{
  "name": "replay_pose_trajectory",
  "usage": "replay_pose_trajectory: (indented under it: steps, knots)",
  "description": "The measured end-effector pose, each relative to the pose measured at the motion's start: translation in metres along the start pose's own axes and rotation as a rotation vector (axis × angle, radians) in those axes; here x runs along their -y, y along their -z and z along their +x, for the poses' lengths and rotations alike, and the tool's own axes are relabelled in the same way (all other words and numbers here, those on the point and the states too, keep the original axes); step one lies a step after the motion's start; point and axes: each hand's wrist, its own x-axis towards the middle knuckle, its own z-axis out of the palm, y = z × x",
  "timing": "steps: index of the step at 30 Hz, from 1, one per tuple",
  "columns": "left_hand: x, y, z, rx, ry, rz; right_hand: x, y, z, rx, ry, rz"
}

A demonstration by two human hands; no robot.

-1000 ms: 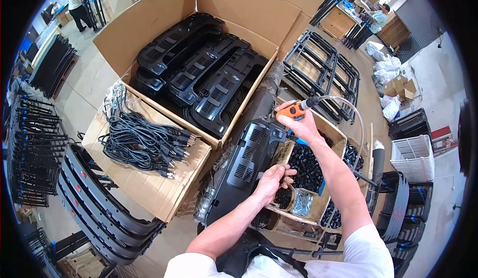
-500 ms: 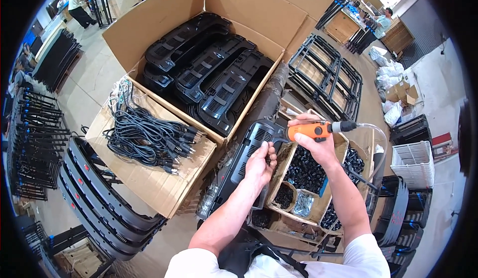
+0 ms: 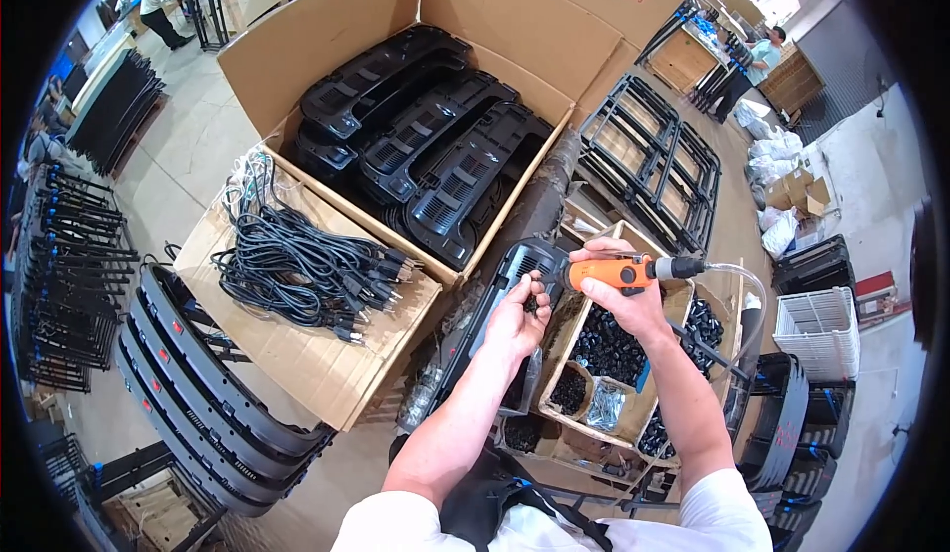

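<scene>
My right hand is wrapped around an orange air screwdriver, held nearly level with a clear hose leaving its right end. Its tip end points left at the upper part of a long black plastic housing with vent slots. Over that housing is my left hand, fingers curled and pinched close to the screwdriver's tip. Small dark bits show in its palm, too small to name. Right of the housing, a divided parts box holds black plastic pieces, small dark screws and long silver screws.
A large open carton ahead holds several similar black housings. Bundled black power cords lie on a cardboard flap at left. Curved grey-black panels stack below it. Black metal frames stand beyond; two people work far off.
My left hand has moved up along the housing, nearer the screwdriver's tip. The screwdriver has dropped slightly and tilts a little differently. The whole view has shifted slightly.
</scene>
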Motion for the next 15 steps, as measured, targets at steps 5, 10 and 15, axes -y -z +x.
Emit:
replay_pose_trajectory:
  steps: [5, 10, 15]
  knots:
    - [-0.004, -0.004, -0.003, -0.031, 0.010, 0.002, 0.000, -0.012, 0.005, -0.004, 0.017, 0.011]
    - [-0.009, -0.009, 0.004, -0.115, -0.037, -0.018, -0.007, -0.025, 0.021, -0.005, 0.034, -0.004]
    - [-0.003, -0.017, -0.015, -0.112, -0.038, 0.138, -0.015, -0.040, 0.037, -0.042, 0.010, 0.027]
